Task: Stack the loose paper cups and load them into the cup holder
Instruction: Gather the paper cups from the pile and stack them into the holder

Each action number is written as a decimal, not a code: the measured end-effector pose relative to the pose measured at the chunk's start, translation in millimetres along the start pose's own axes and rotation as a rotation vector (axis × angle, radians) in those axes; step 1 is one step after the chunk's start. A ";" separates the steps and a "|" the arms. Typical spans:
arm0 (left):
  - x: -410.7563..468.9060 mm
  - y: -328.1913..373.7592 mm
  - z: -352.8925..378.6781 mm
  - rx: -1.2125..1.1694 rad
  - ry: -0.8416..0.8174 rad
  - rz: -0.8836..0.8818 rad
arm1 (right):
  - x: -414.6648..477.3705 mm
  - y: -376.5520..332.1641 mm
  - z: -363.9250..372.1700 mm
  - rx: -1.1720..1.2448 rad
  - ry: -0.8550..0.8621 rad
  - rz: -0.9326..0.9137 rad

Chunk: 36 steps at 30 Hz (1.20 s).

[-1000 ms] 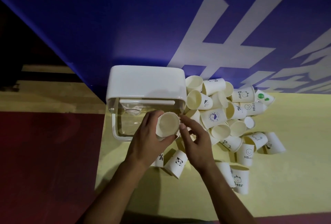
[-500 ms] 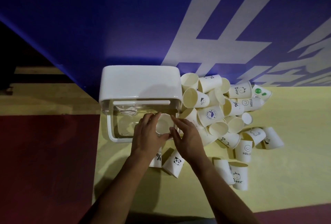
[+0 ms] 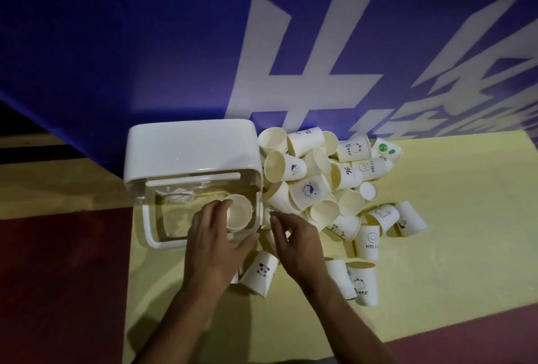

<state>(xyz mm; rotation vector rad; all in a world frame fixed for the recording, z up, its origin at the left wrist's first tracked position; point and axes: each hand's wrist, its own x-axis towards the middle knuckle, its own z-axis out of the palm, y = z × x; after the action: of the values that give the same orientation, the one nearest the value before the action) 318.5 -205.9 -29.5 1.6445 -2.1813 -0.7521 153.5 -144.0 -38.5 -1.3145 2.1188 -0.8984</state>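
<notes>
Loading is the step in hand. On the table, the cup holder sits just beyond both grips, the loose cups beyond the right grip. The left grip clamps the cup stack inside the holder; the right grip, fingers apart, holds nothing. Next likely calls for seating the stack, then gathering more.

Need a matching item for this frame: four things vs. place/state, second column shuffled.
1. holder
2. panda cup
3. green-dot cup
4. left hand

A. far right back of the pile
B. grips a cup in the holder
C. lying on its side by the left wrist
D. left of the pile, against the blue wall

Pairs: 1-D, 2-C, 3-A, 4-B
</notes>
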 end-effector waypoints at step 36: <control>162.4 316.8 258.1 0.859 -0.379 0.530 | 38.5 280.6 -271.4 0.167 0.055 0.353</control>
<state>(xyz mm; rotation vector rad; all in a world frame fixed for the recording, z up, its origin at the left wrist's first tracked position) -118.3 -238.3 -68.7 1.1193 -3.3066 0.0755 -215.3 -14.0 -69.0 -0.8073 2.1720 -0.9416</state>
